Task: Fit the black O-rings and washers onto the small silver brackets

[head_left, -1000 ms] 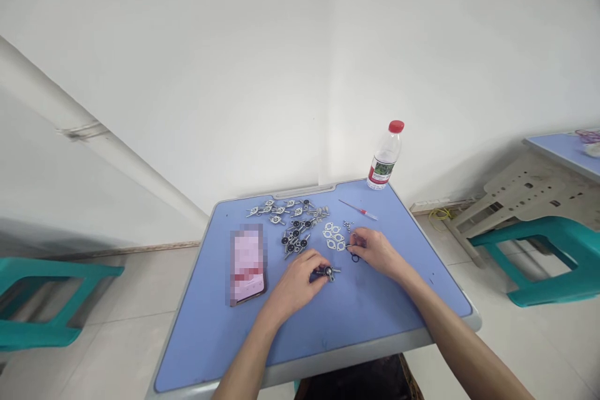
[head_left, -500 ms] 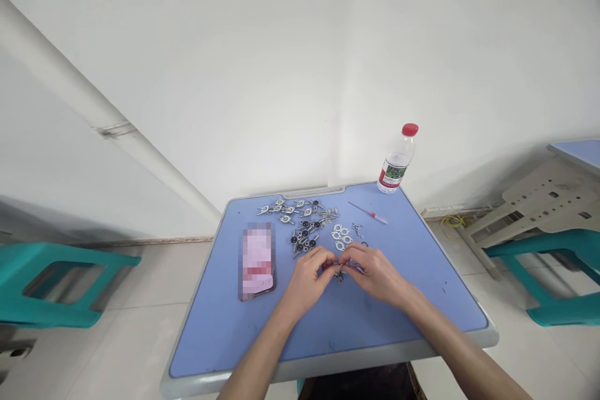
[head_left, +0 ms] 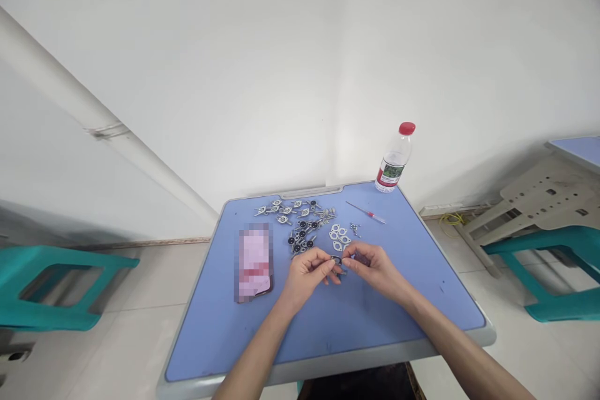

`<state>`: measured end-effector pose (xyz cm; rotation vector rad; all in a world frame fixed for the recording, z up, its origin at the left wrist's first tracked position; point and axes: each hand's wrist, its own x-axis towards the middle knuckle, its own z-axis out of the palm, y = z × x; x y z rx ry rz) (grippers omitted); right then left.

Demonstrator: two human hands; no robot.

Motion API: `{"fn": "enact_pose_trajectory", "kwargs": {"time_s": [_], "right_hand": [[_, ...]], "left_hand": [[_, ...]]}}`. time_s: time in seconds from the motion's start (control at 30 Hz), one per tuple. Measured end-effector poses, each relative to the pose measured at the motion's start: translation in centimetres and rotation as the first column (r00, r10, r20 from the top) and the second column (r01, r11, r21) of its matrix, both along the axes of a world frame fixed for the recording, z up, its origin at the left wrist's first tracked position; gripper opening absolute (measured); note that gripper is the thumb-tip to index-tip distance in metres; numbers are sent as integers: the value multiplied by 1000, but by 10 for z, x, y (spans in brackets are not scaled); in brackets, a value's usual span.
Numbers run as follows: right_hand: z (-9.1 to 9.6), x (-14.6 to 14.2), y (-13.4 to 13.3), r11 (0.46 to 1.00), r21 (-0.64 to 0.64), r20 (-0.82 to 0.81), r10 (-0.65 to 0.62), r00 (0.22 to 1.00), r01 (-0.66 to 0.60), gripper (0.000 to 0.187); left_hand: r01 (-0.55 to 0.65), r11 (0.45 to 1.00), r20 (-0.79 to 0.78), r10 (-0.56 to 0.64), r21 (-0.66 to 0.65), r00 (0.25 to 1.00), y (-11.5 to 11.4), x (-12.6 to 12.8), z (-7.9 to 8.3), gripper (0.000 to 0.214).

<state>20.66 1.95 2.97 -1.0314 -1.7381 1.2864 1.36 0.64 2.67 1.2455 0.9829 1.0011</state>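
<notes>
Both hands meet near the middle of the blue table. My left hand [head_left: 309, 272] is closed in a pinch on a small dark ring-like part [head_left: 336, 259]. The fingertips of my right hand [head_left: 372, 267] pinch the other side of that part. A bit of metal shows just below the fingers, mostly hidden. Beyond my hands lie several flat metal plates with large holes [head_left: 338, 236] and a little heap of screws [head_left: 355, 229]. Metal pieces with black round tops [head_left: 302, 237] are grouped to the left, with silver assembled pieces [head_left: 282, 209] behind them.
A phone [head_left: 254, 262] with a blurred screen lies at the left of the table [head_left: 356, 331]. A screwdriver [head_left: 368, 212] rests at the back right, and a red-capped bottle [head_left: 392, 159] stands behind it by the wall. Teal stools [head_left: 70, 256] are on both sides.
My fingers have shifted their grip, and the dark ring-like part now shows between them. My left hand's lower fingers have spread out underneath. The view has moved slightly.
</notes>
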Motion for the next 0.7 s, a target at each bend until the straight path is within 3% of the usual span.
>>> {"fn": "enact_pose_trajectory", "kwargs": {"time_s": [0.2, 0.37, 0.5, 0.57, 0.7], "right_hand": [[-2, -2, -3, 1000, -17, 14, 7, 1000, -6, 22], [4, 4, -1, 997, 78, 79, -16, 997, 10, 19], [10, 12, -4, 982, 91, 256, 139, 956, -167, 13], [10, 13, -8, 967, 91, 325, 197, 925, -239, 10], [7, 8, -14, 950, 141, 431, 193, 881, -277, 9]], "left_hand": [[33, 999, -3, -33, 31, 999, -1, 1, -2, 29], [-28, 984, -204, 64, 177, 977, 1, -7, 5, 22], [-62, 944, -390, 193, 324, 901, 4, -15, 8, 15], [-18, 937, -430, 178, 349, 885, 4, -16, 6, 15], [108, 937, -508, 82, 333, 857, 3, -13, 3, 20]]}}
